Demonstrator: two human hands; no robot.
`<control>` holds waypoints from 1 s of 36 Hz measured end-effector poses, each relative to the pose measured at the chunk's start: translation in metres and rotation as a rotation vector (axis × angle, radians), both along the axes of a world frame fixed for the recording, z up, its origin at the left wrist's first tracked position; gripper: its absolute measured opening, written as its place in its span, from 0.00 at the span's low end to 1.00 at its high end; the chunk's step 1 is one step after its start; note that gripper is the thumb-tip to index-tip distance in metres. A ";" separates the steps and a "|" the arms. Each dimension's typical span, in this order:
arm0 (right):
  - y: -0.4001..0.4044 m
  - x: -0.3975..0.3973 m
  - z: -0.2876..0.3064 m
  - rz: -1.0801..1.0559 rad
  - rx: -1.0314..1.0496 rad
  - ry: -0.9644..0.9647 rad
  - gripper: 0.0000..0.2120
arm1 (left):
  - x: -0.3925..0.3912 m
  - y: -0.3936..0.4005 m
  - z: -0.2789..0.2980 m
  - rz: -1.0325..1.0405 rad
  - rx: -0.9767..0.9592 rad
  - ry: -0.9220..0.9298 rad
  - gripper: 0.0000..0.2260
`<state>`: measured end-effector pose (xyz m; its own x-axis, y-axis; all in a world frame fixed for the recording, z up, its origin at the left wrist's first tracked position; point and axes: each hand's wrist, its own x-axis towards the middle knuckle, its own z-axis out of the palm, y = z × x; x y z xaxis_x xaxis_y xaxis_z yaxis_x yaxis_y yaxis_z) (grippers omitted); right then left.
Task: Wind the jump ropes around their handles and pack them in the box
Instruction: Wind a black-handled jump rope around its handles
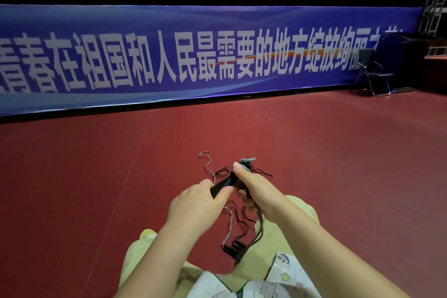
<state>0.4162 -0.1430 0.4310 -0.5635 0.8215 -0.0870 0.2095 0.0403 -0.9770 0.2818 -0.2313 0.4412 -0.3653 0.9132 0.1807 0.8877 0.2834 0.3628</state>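
My left hand (197, 203) grips the near end of a black jump rope handle (223, 182) held low over the red floor. My right hand (254, 187) holds the handle's far end, thumb pressed on grey-and-black rope (246, 162) wound there. A loose grey-white cord (209, 166) curls away on the floor to the left. More thin black cords (242, 227) hang from my hands down to other black handles (233, 248) lying between my knees. No box is in view.
I sit on a red sports floor (96, 189), knees in pale yellow trousers (135, 256). A long blue banner (193, 55) runs along the wall ahead. A black folding chair (373, 72) stands at the far right by dark stage steps.
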 end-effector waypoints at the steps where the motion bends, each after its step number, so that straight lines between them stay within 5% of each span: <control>1: 0.000 -0.001 0.000 -0.028 0.008 0.001 0.27 | 0.001 0.000 0.001 -0.004 0.020 -0.010 0.20; 7: -0.005 -0.004 0.004 -0.080 -0.016 0.105 0.22 | 0.003 -0.002 0.006 -0.019 0.038 -0.096 0.17; 14: -0.011 -0.004 0.009 -0.088 -0.007 0.187 0.16 | -0.004 -0.004 0.011 -0.173 -0.128 -0.503 0.21; 19: -0.013 -0.002 0.010 -0.096 -0.166 0.371 0.16 | 0.001 -0.011 0.023 -0.341 -0.215 -0.969 0.15; 23: -0.011 0.000 0.011 0.038 -0.223 0.591 0.17 | 0.007 -0.019 0.026 -0.452 -0.287 -1.435 0.35; 26: -0.013 0.001 0.018 0.137 -0.232 0.665 0.21 | 0.013 -0.021 0.020 -0.531 -0.340 -1.784 0.39; 36: -0.009 0.004 0.020 0.250 -0.155 0.483 0.21 | 0.010 -0.019 0.020 -0.447 -0.320 -1.676 0.31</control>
<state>0.4199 -0.1525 0.4514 -0.7449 0.6564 0.1197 -0.2604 -0.1208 -0.9579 0.2917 -0.2498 0.4610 0.3119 0.9072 -0.2823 -0.3256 0.3812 0.8653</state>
